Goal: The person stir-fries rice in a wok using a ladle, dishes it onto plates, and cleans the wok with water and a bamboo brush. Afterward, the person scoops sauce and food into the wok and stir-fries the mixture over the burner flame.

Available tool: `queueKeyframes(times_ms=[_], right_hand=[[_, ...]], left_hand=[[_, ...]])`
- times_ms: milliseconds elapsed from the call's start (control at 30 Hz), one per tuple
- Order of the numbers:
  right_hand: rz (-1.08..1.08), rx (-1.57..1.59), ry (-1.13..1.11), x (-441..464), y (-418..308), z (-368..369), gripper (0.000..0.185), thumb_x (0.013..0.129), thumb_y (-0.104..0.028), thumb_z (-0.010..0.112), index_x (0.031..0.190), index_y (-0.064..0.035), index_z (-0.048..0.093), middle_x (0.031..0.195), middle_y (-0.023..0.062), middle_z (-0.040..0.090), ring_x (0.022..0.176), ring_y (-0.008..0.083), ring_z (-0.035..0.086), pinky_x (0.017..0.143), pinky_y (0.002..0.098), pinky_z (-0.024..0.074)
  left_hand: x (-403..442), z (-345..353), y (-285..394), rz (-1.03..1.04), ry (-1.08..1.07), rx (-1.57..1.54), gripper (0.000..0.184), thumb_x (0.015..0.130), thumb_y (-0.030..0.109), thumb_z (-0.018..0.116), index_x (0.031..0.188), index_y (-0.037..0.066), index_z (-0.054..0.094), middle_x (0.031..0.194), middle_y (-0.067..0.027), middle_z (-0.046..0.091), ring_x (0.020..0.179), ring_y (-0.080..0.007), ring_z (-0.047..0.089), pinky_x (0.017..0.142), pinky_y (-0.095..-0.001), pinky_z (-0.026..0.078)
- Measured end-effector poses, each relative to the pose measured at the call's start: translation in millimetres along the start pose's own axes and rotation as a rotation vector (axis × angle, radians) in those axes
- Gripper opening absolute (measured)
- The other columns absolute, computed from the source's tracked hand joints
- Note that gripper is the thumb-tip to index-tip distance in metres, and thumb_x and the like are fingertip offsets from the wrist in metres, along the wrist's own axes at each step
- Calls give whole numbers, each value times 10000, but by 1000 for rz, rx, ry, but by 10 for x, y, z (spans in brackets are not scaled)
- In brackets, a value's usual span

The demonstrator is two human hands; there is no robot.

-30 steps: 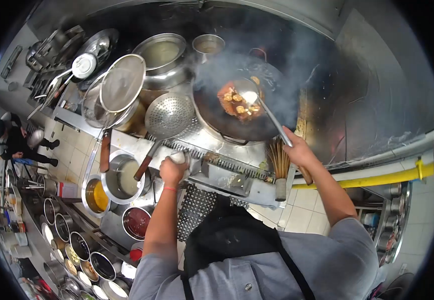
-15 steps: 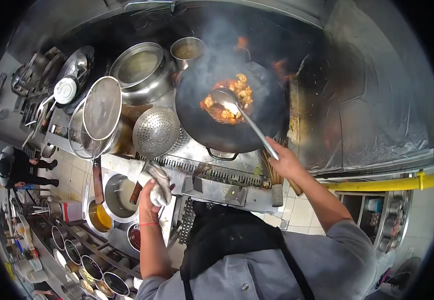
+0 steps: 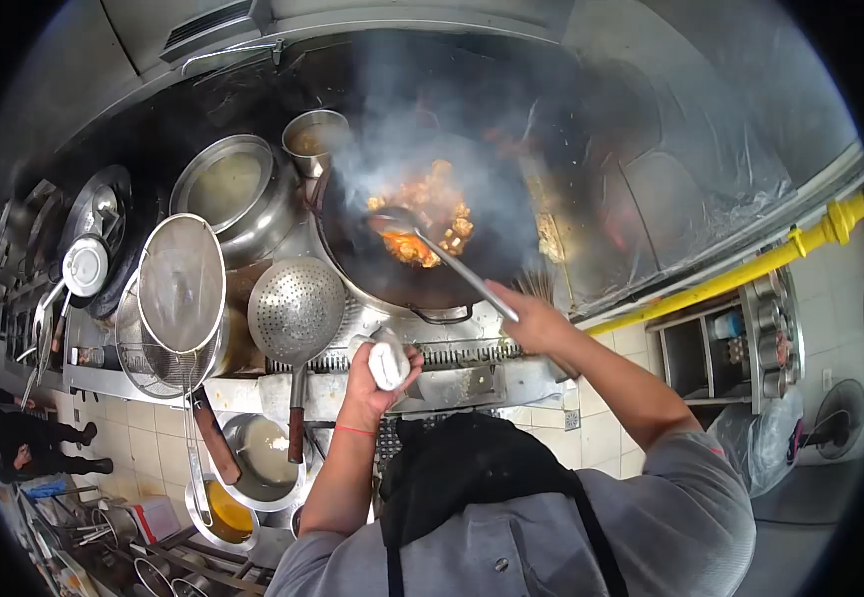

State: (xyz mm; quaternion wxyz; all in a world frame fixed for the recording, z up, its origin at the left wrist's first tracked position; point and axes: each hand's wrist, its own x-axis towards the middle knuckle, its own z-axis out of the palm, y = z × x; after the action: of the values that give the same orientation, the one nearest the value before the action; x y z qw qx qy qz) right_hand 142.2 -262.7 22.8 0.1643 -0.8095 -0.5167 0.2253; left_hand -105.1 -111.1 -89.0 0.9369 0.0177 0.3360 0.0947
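My right hand (image 3: 533, 320) is wrapped round the long handle of a metal ladle (image 3: 452, 265). The ladle's bowl lies among reddish-orange chunks of food (image 3: 449, 221) inside a large dark wok (image 3: 352, 257). Smoke rises over the wok and blurs its far side. My left hand (image 3: 370, 386) grips a folded white cloth (image 3: 389, 366), held above the stove's front edge, short of the wok's near loop handle (image 3: 442, 316). To its left lies a perforated skimmer (image 3: 297, 308) with a wooden handle.
Left of the wok stand a wide metal pot (image 3: 223, 189) and a smaller pot (image 3: 314, 142). A mesh strainer (image 3: 181, 284) lies nearer. Containers of pale liquid (image 3: 265, 458) and yellow liquid (image 3: 228, 512) sit below. A yellow pipe (image 3: 740, 264) runs right. Another person (image 3: 39, 438) stands far left.
My left hand has moved right with the cloth, away from the skimmer's handle and closer to the wok. My right hand still works the ladle in the food. The view has shifted and the smoke is thicker.
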Motion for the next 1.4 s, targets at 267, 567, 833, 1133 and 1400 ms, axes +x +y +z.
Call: queueKeyframes(times_ms=[267,567,833,1133,1400], right_hand=[[192,-243,-72,-245,-97,-298,687,812,-100,478,1452,-245,274,948,231,645,867,386,632,789,480,496],[7,-318,-218,-1088,266,-960,674,795,-80,490,1432,-223,327,1073,192,633,956,365,614,841,450,484],[0,-387,-104,-522,231,-735,684,799,-60,472,1436,-239,298,996,207,640,915,365,626,774,470,503],[11,-396,-207,-1150,185,-1174,692,795,-82,470,1446,-235,293,1007,238,634,921,388,618,805,466,491],[96,-437,-115,-426,61,-725,733,778,-47,505,1450,-231,280,1039,173,647,915,350,638,782,453,512]], left_hand=[[254,898,-227,44,83,190,382,928,384,379,1124,110,560,1061,-126,607,974,-360,571,892,-586,452],[555,1249,-700,206,101,253,211,952,249,385,1004,155,567,872,-20,639,789,-211,610,668,-424,476],[761,625,-1164,438,80,307,231,937,237,404,1053,142,579,966,-46,646,846,-227,633,716,-438,514],[218,1352,-928,278,189,332,247,938,272,382,978,128,579,821,-53,632,664,-220,598,548,-372,476],[802,508,-1138,472,111,266,244,886,188,495,1024,8,583,909,-99,656,785,-232,659,656,-395,538]])
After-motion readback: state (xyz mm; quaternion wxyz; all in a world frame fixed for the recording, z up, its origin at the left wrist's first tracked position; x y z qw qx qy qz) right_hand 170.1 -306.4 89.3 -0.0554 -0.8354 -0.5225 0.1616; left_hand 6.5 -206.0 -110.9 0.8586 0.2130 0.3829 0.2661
